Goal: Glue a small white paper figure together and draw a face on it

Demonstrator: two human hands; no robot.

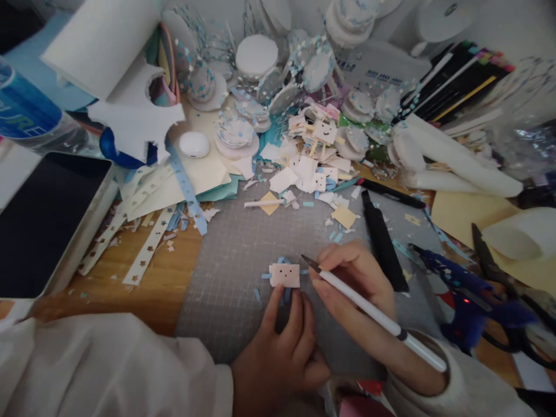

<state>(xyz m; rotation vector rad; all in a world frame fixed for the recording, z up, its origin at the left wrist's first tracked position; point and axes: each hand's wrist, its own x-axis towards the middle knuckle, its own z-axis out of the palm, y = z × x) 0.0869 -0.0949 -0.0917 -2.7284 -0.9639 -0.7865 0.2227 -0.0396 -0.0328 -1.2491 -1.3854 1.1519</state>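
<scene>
Two hands work close together: the left hand (282,341) pins a small pink paper face (285,274) flat with its fingertips, steadying it, while the right hand (351,284) grips a white pen (369,310) pencil-fashion, tip just beside it. Beyond both lies a heap of cut pieces (313,162).

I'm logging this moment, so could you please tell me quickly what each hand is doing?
Left hand: fingertips pressing the small pink paper face card onto the cutting mat.
Right hand: closed around a white craft knife.
</scene>
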